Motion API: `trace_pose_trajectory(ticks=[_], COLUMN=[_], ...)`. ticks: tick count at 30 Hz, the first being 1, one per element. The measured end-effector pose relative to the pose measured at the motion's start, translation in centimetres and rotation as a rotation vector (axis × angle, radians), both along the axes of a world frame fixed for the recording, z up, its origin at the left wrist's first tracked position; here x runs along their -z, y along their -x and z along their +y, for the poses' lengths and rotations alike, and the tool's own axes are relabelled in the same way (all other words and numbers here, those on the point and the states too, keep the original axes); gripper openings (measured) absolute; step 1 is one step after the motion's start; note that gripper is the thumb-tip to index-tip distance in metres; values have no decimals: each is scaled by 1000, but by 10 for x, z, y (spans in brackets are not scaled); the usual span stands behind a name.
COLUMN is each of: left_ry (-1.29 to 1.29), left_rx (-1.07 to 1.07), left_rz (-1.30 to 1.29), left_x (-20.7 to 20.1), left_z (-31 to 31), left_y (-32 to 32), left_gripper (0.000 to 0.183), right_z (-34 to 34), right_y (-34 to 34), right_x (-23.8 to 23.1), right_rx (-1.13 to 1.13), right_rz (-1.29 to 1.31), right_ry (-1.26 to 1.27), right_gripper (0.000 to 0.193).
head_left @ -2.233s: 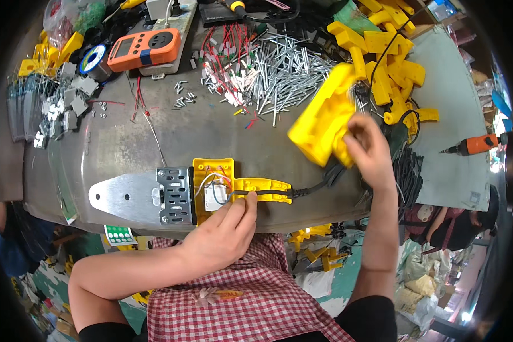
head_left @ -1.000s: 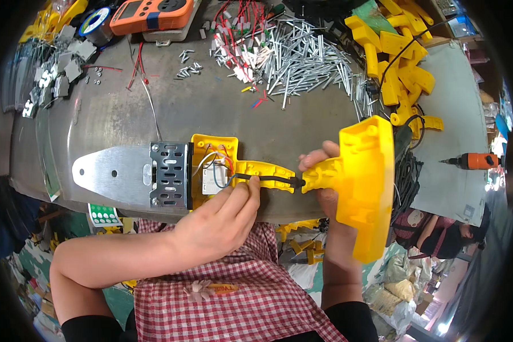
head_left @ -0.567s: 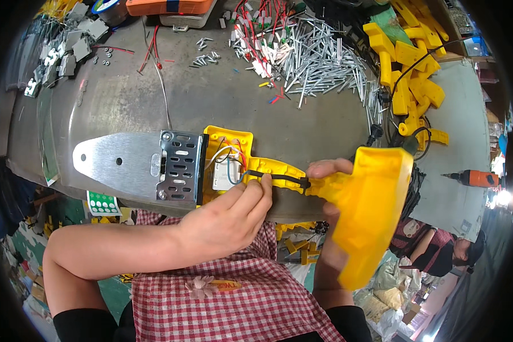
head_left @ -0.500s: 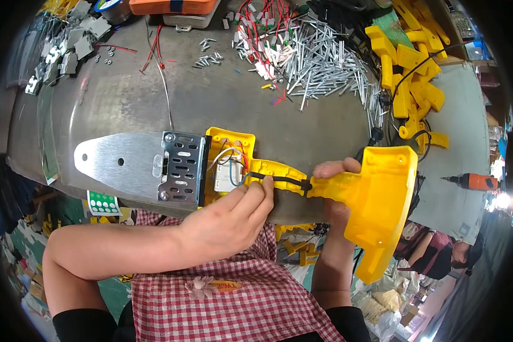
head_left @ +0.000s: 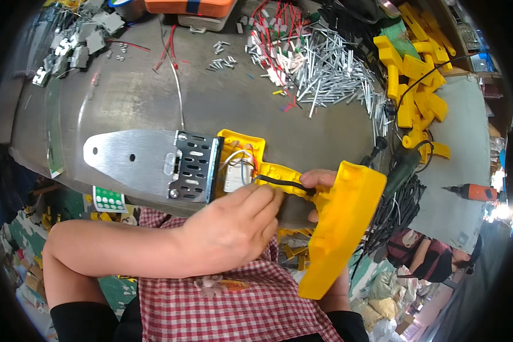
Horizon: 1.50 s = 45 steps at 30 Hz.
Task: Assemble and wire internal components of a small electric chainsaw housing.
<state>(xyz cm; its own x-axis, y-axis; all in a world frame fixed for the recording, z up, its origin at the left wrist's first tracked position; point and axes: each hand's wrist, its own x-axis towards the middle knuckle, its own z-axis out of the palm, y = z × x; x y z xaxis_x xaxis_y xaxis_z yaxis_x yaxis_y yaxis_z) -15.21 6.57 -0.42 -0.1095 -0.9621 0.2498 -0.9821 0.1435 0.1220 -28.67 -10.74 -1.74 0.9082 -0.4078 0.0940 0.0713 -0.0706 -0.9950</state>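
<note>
A yellow housing half (head_left: 240,138) lies at the table's front edge, with a white box (head_left: 237,175) and thin wires inside. Joined to its left is a flat pointed metal plate (head_left: 111,165) under a slotted metal bracket (head_left: 196,171). Along the open handle runs a black cable (head_left: 279,182). My left hand (head_left: 233,228) is closed with its fingertips pinched at the cable's inner end, beside the white box. My right hand (head_left: 319,180) grips a second yellow housing half (head_left: 343,228), tilted at the handle's far end; this shell hides most of that hand.
Loose long screws (head_left: 336,71) and red-wired parts (head_left: 271,34) are heaped at the back. Yellow housings (head_left: 419,85) pile up at the right, near black cables (head_left: 402,205) and an orange-and-black power screwdriver (head_left: 476,192). Grey parts (head_left: 82,43) lie far left. Another person (head_left: 433,253) sits at the right.
The second yellow housing half has swung leftward and tilted more edge-on, with my right fingers now closer along the cable. My left hand has shifted slightly right and stays at the cable.
</note>
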Motion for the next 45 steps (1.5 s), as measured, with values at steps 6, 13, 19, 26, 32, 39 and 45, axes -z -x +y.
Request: trace_pose_trajectory(ticks=[6, 13, 19, 26, 32, 39, 45], left_ry=[-314, -500, -370, -310, -379, -363, -277], left_rx=[-558, -375, -369, -347, -343, -434, -501], left_rz=[806, 731, 794, 834, 918, 1204, 854], left_x=[-33, -27, -13, -13, -9, 3, -4], left_z=[-7, -3, 11, 16, 16, 20, 23], left_y=[-96, -92, -89, -86, -88, -88, -84], left_gripper=[39, 73, 72, 65, 65, 62, 58], right_z=[9, 26, 30, 43, 6, 6, 0], right_y=[-17, -33, -29, -24, -47, -59, -68], right_x=[3, -9, -10, -1, -22, -4, -1], right_rx=[17, -85, -124, -120, -434, -425, -427], right_rz=[312, 310, 390, 327, 480, 437, 404], right_ry=[569, 972, 990, 1100, 1061, 1184, 1242], right_gripper=[46, 52, 57, 61, 43, 28, 28])
